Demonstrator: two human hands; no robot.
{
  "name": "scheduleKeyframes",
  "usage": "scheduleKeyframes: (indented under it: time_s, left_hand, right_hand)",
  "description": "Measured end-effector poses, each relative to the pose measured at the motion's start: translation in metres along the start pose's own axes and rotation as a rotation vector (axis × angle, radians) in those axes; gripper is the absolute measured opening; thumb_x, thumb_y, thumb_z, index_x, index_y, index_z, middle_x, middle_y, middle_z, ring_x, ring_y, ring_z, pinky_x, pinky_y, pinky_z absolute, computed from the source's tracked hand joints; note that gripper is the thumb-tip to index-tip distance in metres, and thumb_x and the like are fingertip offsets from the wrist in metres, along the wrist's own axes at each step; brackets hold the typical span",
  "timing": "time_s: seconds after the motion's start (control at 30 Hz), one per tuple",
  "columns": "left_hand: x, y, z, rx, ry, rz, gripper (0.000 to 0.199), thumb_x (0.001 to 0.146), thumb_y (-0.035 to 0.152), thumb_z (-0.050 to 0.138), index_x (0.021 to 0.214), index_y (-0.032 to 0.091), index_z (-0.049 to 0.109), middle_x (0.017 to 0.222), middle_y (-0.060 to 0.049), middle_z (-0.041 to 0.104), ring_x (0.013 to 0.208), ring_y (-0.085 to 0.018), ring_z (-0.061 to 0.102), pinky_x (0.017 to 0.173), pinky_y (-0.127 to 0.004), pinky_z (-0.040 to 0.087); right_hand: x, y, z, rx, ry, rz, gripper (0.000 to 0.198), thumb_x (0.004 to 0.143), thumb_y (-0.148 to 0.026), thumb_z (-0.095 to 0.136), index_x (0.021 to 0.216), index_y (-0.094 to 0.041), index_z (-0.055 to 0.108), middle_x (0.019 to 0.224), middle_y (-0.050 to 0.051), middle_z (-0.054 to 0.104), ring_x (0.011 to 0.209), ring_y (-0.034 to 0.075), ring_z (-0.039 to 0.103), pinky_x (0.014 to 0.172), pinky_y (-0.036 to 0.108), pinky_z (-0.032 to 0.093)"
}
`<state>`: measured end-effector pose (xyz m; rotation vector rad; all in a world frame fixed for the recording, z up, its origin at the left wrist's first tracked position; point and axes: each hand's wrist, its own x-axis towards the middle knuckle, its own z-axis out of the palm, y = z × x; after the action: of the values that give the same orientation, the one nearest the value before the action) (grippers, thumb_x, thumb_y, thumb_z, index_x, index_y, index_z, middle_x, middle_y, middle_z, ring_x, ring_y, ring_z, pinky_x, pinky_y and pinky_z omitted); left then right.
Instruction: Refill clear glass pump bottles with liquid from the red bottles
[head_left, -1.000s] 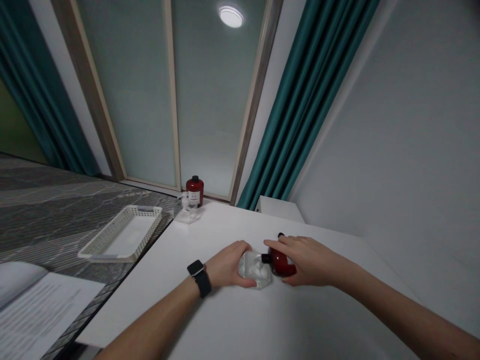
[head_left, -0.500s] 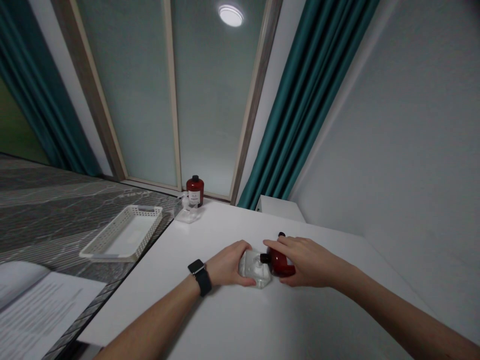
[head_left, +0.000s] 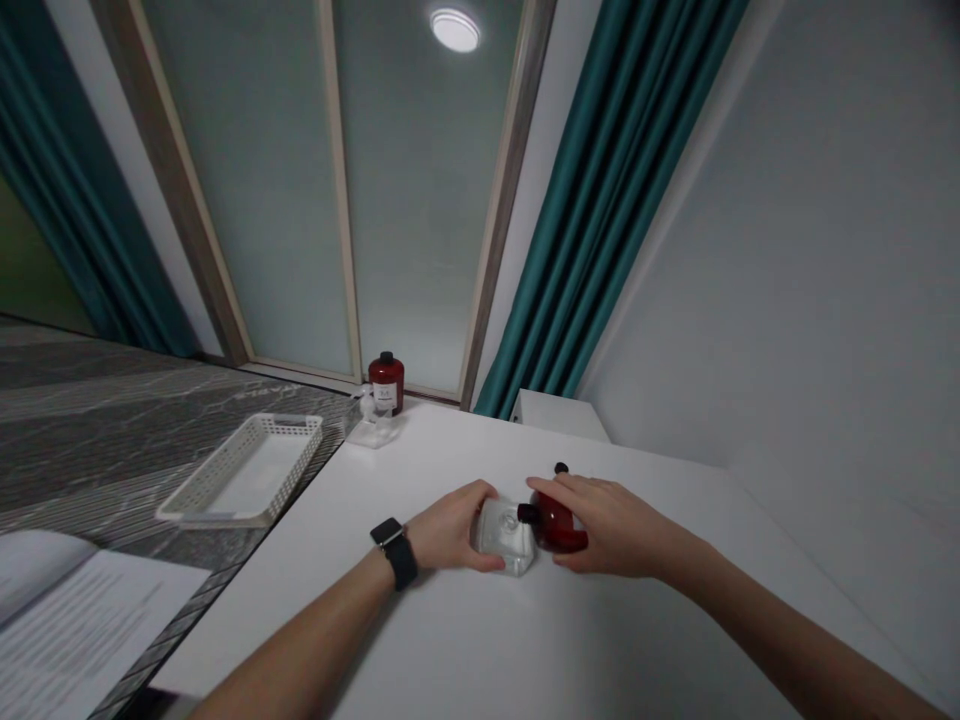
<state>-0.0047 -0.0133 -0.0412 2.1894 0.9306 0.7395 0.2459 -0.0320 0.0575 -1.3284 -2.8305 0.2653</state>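
Observation:
My left hand [head_left: 459,530], with a dark watch on its wrist, is wrapped round the left side of a clear bottle [head_left: 504,545] on the white table. My right hand [head_left: 604,525] grips a dark red bottle [head_left: 551,522] tilted on its side. The red bottle's dark neck points left and sits over the opening of the clear bottle; whether the two touch I cannot tell. A small black cap [head_left: 561,468] shows just beyond my right fingers; what it belongs to is partly hidden.
At the table's [head_left: 442,640] far left corner stand another red bottle [head_left: 386,385] with a black cap and a clear pump bottle [head_left: 369,425]. To the left are a white basket [head_left: 217,518] and an open book [head_left: 127,620]. A white box [head_left: 562,415] is behind the far edge.
The view has shifted slightly. The red bottle's neck and the clear bottle stay close together, with both hands still holding on.

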Motion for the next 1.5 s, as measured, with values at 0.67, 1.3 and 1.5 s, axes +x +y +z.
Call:
scheduleKeyframes:
  time_s: [0.67,1.3,1.5]
  left_hand:
    - [-0.001,-0.001,0.000,-0.006,-0.028,-0.018,0.063,0.061,0.039,0.085,0.111,0.018,0.051,0.103,-0.007,0.063,0.087,-0.023,0.062,0.076,-0.035,0.052]
    - [0.001,0.003,-0.002,-0.021,-0.051,-0.062,0.059,0.062,0.030,0.084,0.109,0.020,0.050,0.106,-0.006,0.062,0.092,-0.023,0.059,0.084,-0.038,0.050]
    - [0.000,0.003,-0.001,-0.031,-0.048,-0.064,0.058,0.063,0.028,0.084,0.110,0.020,0.050,0.107,-0.006,0.062,0.094,-0.024,0.059,0.086,-0.039,0.050]
  right_hand:
    - [0.005,0.017,0.072,0.526,0.422,0.171,0.086,0.070,-0.028,0.075,0.146,-0.028,0.035,0.143,0.011,0.051,0.127,0.030,0.053,0.105,0.048,0.045]
    - [0.011,0.014,0.105,0.852,0.700,0.280,0.075,0.068,-0.023,0.070,0.134,-0.024,0.036,0.137,0.013,0.051,0.127,0.030,0.052,0.110,0.050,0.039]
    - [0.008,0.017,0.111,0.909,0.709,0.248,0.073,0.071,-0.026,0.069,0.135,-0.025,0.033,0.138,0.013,0.048,0.127,0.030,0.051,0.111,0.052,0.038]
